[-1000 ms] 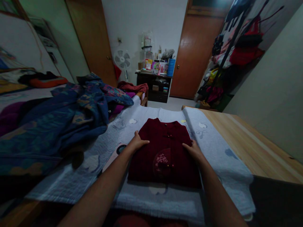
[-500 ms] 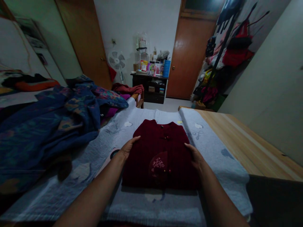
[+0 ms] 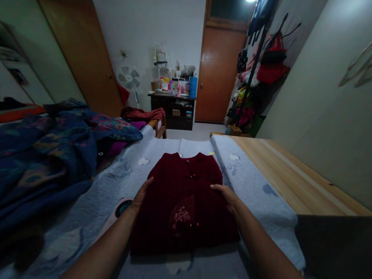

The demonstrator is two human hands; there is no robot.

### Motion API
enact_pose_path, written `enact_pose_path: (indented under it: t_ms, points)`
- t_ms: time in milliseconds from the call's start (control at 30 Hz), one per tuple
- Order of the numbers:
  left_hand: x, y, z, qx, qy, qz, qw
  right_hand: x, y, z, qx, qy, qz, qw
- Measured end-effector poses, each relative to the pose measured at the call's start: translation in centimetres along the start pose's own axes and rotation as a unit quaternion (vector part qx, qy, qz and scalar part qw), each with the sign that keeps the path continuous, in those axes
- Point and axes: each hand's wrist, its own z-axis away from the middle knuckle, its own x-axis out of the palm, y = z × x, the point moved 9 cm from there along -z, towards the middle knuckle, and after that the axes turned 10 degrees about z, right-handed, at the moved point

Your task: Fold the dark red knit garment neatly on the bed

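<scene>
A folded dark red garment [image 3: 180, 193] with small buttons and a pink embroidered patch lies on the light blue patterned sheet [image 3: 232, 155]. My left hand [image 3: 141, 195] grips its left edge, thumb on top and the other fingers hidden beneath. At the right edge my right hand [image 3: 228, 197] has the same hold, with its thumb on the cloth and its fingers mostly out of sight. Partly behind my left forearm, a pink item with a dark round part [image 3: 123, 207] rests on the sheet.
Blue floral clothing [image 3: 66, 147] is heaped at the left. Bare wooden boards [image 3: 279, 170] run along the right beside a wall. Farther back stand a white fan [image 3: 128, 77], a dark cabinet [image 3: 171, 112] and a wooden door [image 3: 219, 73]. Bags and clothes hang at the right.
The view has shifted, so the room's contents appear farther left. The garment appears lower and closer in the picture, with both hands still at its sides.
</scene>
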Motion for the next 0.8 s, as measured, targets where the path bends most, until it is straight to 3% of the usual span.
enact_pose_path:
  t_ms: [200, 333, 433, 567, 800]
  points:
    - [1.8, -0.2, 1.0, 0.002, 0.007, -0.015, 1.000, 0.7, -3.5, 1.3, -0.049, 0.000, 0.031, 0.998]
    - [4.5, 0.3, 0.9, 0.033, 0.010, -0.015, 0.999, -0.2, -6.5, 2.6, -0.077, 0.008, 0.046, 0.996]
    - [8.0, 0.2, 0.1, 0.048, -0.008, -0.021, 0.999, -1.9, -8.8, 3.5, -0.077, 0.021, 0.043, 0.996]
    - [14.1, -1.1, -2.2, 0.048, -0.066, -0.040, 0.996, -5.5, -12.7, 5.0, -0.088, 0.053, 0.035, 0.994]
    - [24.6, -6.1, -9.5, -0.014, -0.208, -0.086, 0.974, -14.7, -20.0, 7.4, -0.137, 0.142, 0.069, 0.978]
